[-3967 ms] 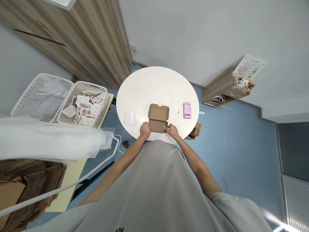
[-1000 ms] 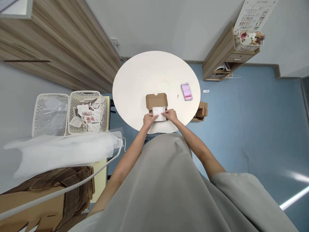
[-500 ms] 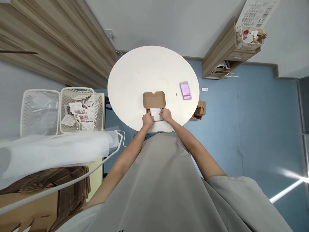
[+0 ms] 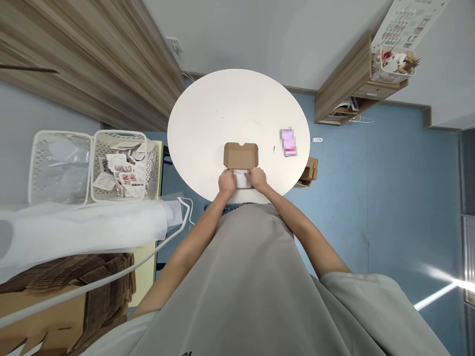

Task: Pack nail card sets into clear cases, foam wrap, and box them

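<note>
A small brown cardboard box (image 4: 241, 156) lies on the white oval table near my body, its lid folded back away from me. In its tray sits a flat white packet (image 4: 243, 179), a thin square pouch or sheet. My left hand (image 4: 227, 183) is closed at the left side, thumb at the packet's edge. At the right side my right hand (image 4: 257, 178) is closed too, with thumb and finger on the packet. Both hands cover the tray's side walls, and the fingers beneath are hidden.
A blurred pink-purple item (image 4: 288, 142) lies at the table's (image 4: 208, 99) right. Cardboard boxes (image 4: 310, 170) sit on the floor there. To the left are white baskets (image 4: 118, 170) with cards, a white wrapping roll (image 4: 85, 225) and flattened cardboard (image 4: 55, 306). A shelf unit (image 4: 345, 84) stands back right.
The white packet, at the table's left four seconds ago, went into the box between both hands. Since then it has sunk lower in the tray, and my hands have closed in at its sides.
</note>
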The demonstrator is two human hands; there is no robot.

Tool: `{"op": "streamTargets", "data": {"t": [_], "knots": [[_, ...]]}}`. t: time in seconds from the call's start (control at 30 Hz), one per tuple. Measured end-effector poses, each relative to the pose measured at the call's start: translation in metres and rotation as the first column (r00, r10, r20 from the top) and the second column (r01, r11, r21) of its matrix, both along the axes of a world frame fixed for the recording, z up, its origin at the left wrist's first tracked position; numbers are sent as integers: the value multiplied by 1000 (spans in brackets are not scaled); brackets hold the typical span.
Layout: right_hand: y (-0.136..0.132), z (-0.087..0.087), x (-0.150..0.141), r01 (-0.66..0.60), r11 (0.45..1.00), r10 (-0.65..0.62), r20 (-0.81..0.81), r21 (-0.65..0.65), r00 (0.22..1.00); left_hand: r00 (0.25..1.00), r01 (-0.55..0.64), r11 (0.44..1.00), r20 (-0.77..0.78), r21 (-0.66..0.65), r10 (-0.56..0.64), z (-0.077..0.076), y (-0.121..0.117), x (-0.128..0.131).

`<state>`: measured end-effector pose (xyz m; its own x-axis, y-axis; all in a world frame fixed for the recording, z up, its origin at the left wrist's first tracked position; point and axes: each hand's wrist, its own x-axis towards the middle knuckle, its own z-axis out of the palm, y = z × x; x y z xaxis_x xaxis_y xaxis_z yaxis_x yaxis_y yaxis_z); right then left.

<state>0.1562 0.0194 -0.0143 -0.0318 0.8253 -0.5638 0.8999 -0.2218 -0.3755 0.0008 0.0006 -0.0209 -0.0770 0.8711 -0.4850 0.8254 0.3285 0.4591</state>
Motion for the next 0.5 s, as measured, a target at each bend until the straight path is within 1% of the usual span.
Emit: {"op": "streamTargets", "data": {"t": [0.07,0.1,0.17,0.2,0.27,0.33,0.43,0.5], "knots": [[9,5,17,83,994,-79,-48,75,996,997,-68,992,41,110,64,2,10,-13],[15,7,26,148,981,-140,-71,126,988,991,-130,979,58,158,122,3,18,-20],[31,10,44,276,934,-250,-134,228,959,965,-257,946,104,195,241,2,36,-34],[40,10,51,323,914,-291,-159,246,943,953,-295,937,123,187,275,2,46,-39],[54,10,59,379,902,-345,-183,206,921,941,-325,938,141,119,308,-1,63,-45],[64,7,58,381,917,-357,-184,117,916,937,-318,947,160,34,309,-3,76,-45],[67,3,50,329,944,-316,-201,30,927,924,-309,949,217,-58,315,-6,83,-41],[66,1,45,299,954,-286,-223,24,932,914,-303,952,266,-54,306,-7,83,-39]]}}
